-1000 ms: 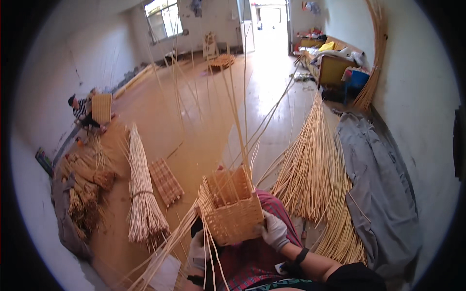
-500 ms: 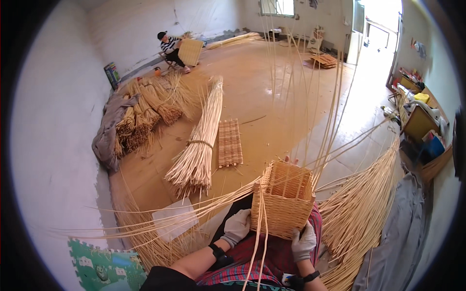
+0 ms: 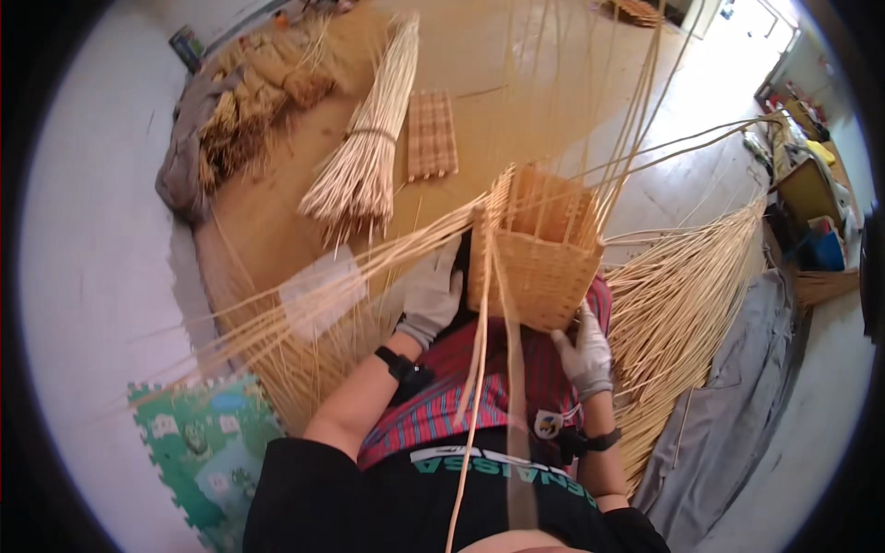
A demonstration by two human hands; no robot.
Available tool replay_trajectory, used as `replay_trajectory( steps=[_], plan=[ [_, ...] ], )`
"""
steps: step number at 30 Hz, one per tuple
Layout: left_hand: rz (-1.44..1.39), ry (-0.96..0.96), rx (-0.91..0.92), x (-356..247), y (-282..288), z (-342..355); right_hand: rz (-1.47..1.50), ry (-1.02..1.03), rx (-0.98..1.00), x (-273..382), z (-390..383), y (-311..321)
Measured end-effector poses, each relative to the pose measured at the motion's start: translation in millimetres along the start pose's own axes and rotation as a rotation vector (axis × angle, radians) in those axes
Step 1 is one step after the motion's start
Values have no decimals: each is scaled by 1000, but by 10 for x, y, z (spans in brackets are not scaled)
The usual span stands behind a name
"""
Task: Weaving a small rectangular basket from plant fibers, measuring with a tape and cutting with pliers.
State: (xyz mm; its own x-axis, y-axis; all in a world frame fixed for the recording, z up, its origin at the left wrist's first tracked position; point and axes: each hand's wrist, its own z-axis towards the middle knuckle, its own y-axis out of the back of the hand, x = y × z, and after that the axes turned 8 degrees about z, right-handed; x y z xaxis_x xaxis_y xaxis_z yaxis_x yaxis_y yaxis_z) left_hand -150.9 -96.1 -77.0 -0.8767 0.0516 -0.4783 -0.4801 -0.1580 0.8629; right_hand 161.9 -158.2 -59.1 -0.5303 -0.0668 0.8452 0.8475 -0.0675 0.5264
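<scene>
A partly woven wicker basket rests tilted on my lap, with long loose strands rising and fanning out from its rim. My right hand, in a pale work glove, grips the basket's lower right corner; some of its fingers are hidden behind the wall. Beside the basket's left wall is my gloved left hand, fingers stretched upward below a sheaf of loose strands that runs out to the left. A dark gap shows between that hand and the basket. Two strands hang down the basket's front toward my chest.
A tied bundle of pale wicker rods and a flat woven panel lie on the floor ahead. More rods spread at my right beside a grey cloth. A green foam mat lies at the left, near a white sheet.
The view has tipped downward, so the seated person at the back is out of sight. My left hand has come away from the basket's left side; my right hand still holds its corner.
</scene>
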Motion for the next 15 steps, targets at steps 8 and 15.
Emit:
replay_trajectory(
  steps=[8, 15],
  plan=[
    [664, -195, -114, 278, 1079, -160, 109, 177, 560, 1337, 159, -480],
    [844, -86, 63, 537, 1321, -309, -64, 356, 641, 1672, 988, -1673]
  ],
)
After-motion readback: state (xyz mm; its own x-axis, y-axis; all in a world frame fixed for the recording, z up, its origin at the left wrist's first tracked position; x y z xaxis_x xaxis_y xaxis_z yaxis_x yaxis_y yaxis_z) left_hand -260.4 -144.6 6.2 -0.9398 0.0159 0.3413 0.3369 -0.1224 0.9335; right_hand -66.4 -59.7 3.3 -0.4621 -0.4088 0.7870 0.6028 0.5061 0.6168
